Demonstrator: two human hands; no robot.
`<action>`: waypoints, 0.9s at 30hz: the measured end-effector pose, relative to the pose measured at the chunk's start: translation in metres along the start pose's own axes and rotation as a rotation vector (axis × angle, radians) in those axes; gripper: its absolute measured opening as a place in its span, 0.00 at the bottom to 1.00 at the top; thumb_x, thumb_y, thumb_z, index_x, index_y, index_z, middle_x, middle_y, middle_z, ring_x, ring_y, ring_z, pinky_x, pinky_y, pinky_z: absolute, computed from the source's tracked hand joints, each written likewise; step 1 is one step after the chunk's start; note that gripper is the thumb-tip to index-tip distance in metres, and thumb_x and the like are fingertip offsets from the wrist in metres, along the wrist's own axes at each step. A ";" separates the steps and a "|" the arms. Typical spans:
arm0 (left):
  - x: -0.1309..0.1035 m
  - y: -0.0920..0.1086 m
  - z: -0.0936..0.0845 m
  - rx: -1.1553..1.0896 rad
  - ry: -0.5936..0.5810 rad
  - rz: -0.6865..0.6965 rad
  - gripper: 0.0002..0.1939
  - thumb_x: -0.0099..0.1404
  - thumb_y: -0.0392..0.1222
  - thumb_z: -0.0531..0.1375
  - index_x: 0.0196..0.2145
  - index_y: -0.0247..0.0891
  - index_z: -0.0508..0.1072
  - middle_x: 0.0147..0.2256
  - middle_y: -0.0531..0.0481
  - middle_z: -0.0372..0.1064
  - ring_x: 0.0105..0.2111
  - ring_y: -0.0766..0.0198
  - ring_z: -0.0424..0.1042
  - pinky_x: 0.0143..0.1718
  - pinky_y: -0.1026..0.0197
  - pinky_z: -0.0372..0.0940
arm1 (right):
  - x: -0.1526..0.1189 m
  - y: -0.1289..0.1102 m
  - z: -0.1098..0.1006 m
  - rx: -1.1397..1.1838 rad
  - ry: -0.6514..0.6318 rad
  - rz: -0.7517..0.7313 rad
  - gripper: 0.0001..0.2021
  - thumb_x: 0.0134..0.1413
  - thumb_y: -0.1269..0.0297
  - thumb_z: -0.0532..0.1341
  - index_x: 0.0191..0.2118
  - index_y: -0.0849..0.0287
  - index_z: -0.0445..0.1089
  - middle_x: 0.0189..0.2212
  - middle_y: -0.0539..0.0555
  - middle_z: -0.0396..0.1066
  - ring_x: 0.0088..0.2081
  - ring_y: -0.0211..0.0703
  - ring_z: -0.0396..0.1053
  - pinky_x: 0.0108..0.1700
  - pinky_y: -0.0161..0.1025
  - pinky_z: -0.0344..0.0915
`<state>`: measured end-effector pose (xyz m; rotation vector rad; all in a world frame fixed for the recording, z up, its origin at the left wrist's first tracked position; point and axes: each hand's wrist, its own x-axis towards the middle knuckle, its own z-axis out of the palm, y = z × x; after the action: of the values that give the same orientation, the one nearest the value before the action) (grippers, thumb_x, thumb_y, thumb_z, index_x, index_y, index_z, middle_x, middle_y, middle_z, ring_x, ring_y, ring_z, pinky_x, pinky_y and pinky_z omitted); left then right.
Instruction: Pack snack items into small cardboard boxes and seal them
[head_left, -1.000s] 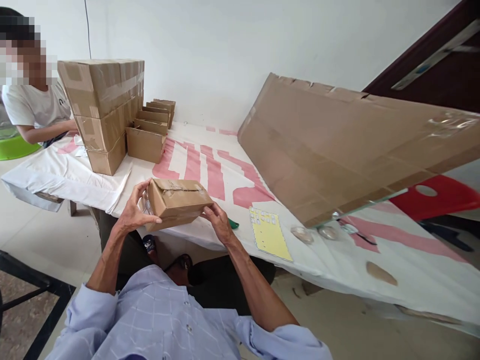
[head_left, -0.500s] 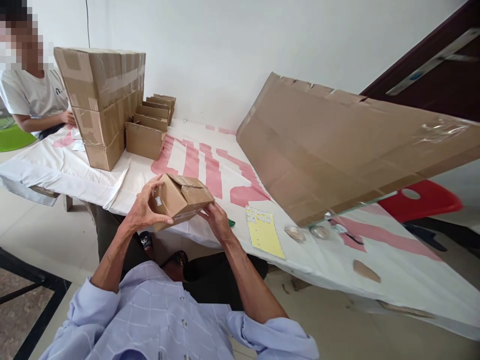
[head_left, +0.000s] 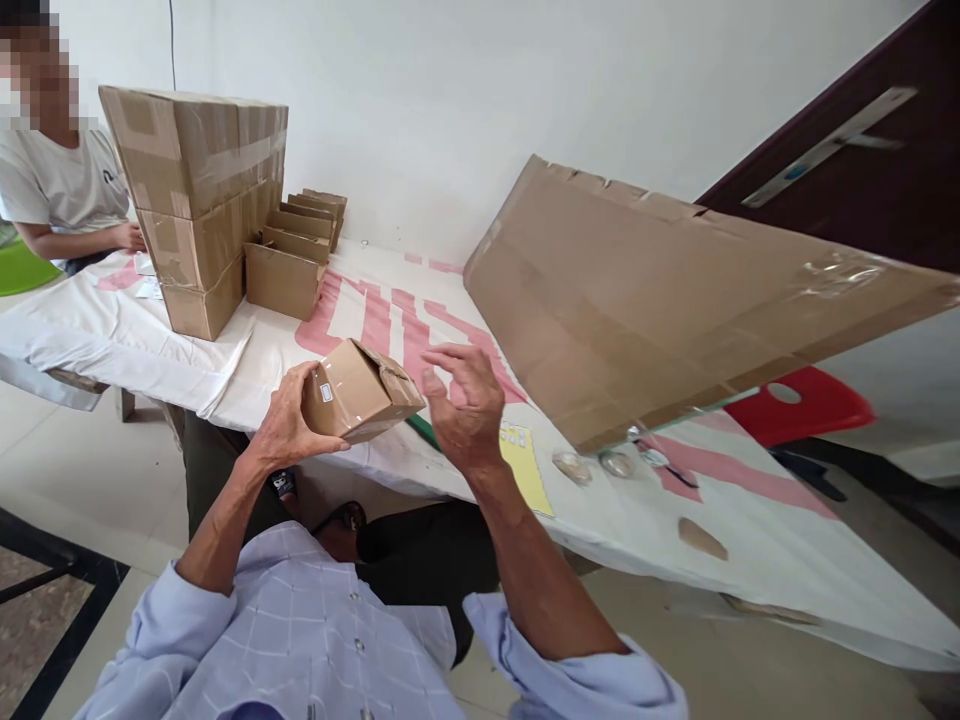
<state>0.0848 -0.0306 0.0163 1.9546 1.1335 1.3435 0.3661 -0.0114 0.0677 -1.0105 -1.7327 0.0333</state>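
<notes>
A small cardboard box [head_left: 360,395] with a white label on its side is tilted at the table's front edge. My left hand [head_left: 294,418] grips its left end, thumb below and fingers on top. Just right of the box, my right hand [head_left: 465,405] is raised with its fingers apart, touching nothing that I can see. Part of a green object [head_left: 422,430] shows between the box and my right hand. A yellow sheet [head_left: 527,470] with small pale pieces on it lies partly behind my right wrist.
Stacked taped cartons [head_left: 206,160] and a row of open boxes [head_left: 283,280] stand at the left. A large cardboard sheet [head_left: 637,300] leans at the right. Tape rolls [head_left: 616,463] lie before it, near a red stool [head_left: 817,400]. Another person [head_left: 60,190] sits at far left.
My right hand has come off the box and moved up and right, its fingers now apart. The box has turned slightly in my left hand, and more of the green object shows.
</notes>
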 end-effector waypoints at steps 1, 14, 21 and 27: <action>0.002 0.002 0.003 0.010 0.012 0.006 0.63 0.43 0.54 0.86 0.73 0.46 0.65 0.70 0.34 0.65 0.69 0.27 0.67 0.71 0.27 0.64 | 0.010 -0.016 0.000 -0.035 -0.071 -0.123 0.12 0.74 0.60 0.61 0.53 0.51 0.83 0.53 0.60 0.79 0.59 0.60 0.73 0.65 0.61 0.70; 0.005 0.006 0.018 0.071 0.055 0.020 0.62 0.44 0.54 0.86 0.71 0.49 0.65 0.68 0.35 0.67 0.68 0.29 0.67 0.68 0.27 0.64 | 0.042 -0.061 0.032 -0.574 -0.588 -0.587 0.10 0.74 0.70 0.62 0.46 0.57 0.83 0.47 0.62 0.78 0.53 0.57 0.66 0.53 0.51 0.63; 0.005 0.009 0.019 0.089 0.045 -0.003 0.61 0.45 0.53 0.86 0.71 0.47 0.65 0.69 0.34 0.66 0.69 0.27 0.66 0.69 0.26 0.63 | 0.037 -0.062 0.038 -0.598 -0.586 -0.572 0.11 0.74 0.70 0.61 0.45 0.57 0.83 0.48 0.64 0.78 0.54 0.59 0.65 0.53 0.53 0.60; 0.006 0.009 0.020 0.085 0.050 0.000 0.62 0.43 0.53 0.86 0.71 0.48 0.65 0.69 0.35 0.66 0.69 0.27 0.66 0.68 0.27 0.64 | 0.035 -0.061 0.040 -0.602 -0.557 -0.583 0.12 0.73 0.71 0.60 0.47 0.58 0.83 0.49 0.64 0.78 0.54 0.60 0.64 0.53 0.54 0.59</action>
<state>0.1075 -0.0299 0.0187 1.9912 1.2325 1.3716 0.2953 -0.0106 0.1069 -0.9156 -2.5858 -0.6711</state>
